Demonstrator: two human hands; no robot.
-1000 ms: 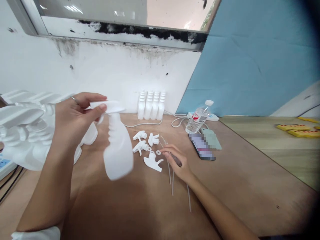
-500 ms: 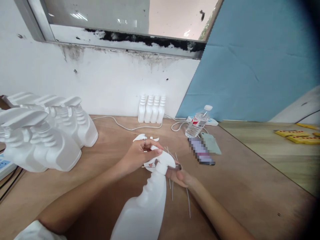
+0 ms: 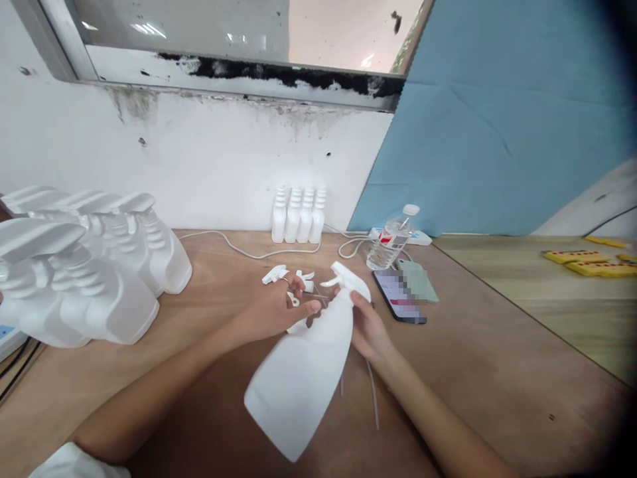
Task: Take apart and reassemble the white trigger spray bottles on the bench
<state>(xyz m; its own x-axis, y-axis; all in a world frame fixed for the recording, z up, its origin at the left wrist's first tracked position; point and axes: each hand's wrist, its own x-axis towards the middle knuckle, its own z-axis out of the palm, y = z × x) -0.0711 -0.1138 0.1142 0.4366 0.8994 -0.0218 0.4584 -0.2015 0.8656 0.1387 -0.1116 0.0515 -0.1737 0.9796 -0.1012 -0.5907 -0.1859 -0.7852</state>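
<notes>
A white spray bottle [image 3: 303, 378] with its trigger head [image 3: 348, 279] fitted hangs tilted just above the wooden table [image 3: 497, 372], base toward me. My right hand [image 3: 367, 330] wraps the bottle's neck from the right. My left hand [image 3: 279, 309], a ring on one finger, has curled fingers and its thumb pressed against the neck from the left. Loose white trigger heads [image 3: 276, 273] lie just beyond my hands. Thin clear dip tubes [image 3: 372, 393] lie on the table under my right wrist.
Several assembled spray bottles [image 3: 99, 279] stand at the left. A row of small white bottles [image 3: 298, 216] lines the back wall. A water bottle [image 3: 391, 240], a phone [image 3: 398, 295], a white cable [image 3: 239, 249] and yellow items [image 3: 587, 260] lie to the right.
My left hand carried the bottle from the left down to the middle. My right hand left the small parts and took the neck. The bottle is now tilted with its head pointing away.
</notes>
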